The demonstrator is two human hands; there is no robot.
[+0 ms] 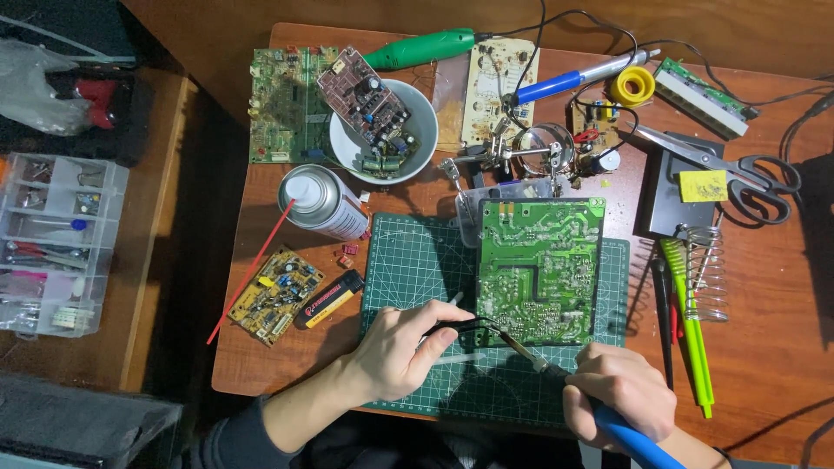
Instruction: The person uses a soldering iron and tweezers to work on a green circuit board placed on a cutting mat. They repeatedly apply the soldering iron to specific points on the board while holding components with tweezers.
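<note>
A green circuit board (539, 269) lies solder side up on a green cutting mat (417, 260). My left hand (401, 349) holds black tweezers (469, 326) whose tips reach the board's lower left corner. My right hand (618, 395) grips a blue-handled soldering iron (556, 372); its metal tip points up-left and meets the tweezer tips at the board's lower edge.
A spray can (323, 202) with a red straw, a yellow board (276, 293) and a lighter (330, 299) lie left of the mat. A white bowl (421, 139) holds another board. Scissors (738, 169), an iron stand (705, 269), a helping-hand magnifier (543, 143) and solder roll (632, 85) sit right and behind.
</note>
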